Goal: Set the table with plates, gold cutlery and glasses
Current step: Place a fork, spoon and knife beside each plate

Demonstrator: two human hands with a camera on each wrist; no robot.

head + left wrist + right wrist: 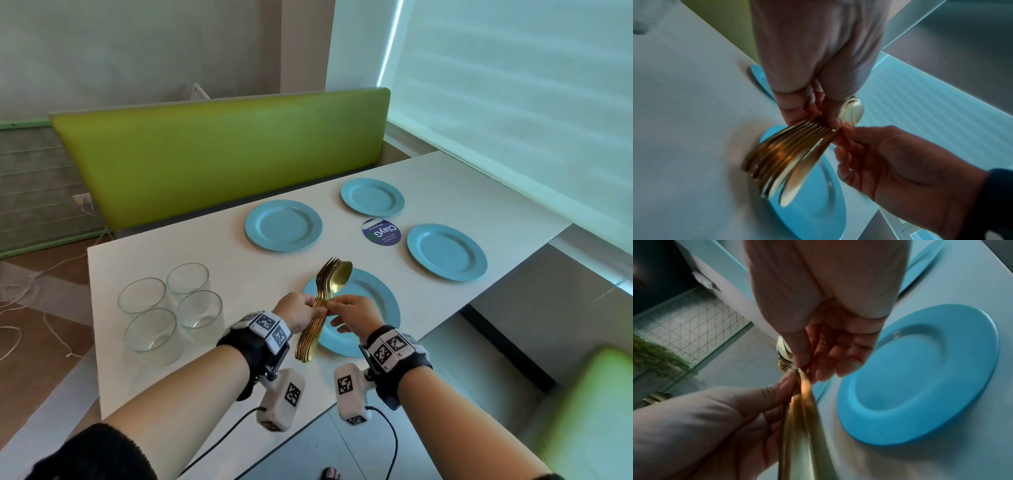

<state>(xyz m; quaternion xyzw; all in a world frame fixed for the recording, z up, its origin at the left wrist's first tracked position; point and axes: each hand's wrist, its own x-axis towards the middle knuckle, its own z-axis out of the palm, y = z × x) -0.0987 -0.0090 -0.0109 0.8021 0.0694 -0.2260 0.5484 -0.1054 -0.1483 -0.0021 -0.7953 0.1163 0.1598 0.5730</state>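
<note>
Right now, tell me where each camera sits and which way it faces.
Head: on the head, facing forward and down over the table, four plates, four glasses; both forearms show.
Left wrist: along the left hand gripping the cutlery; right hand pinches in.
Right wrist: along the right hand toward a plate; left hand below.
Shared: all three show both hands and the cutlery.

Cool daylight comes through the blind point(513, 102) on my right and falls evenly, with only soft shadows under the plates point(283, 226) on the counter point(205, 246). My head view bends at the edges. Both wrist views are dim, bluish, and the gold cutlery point(781, 159) smears with blur.
</note>
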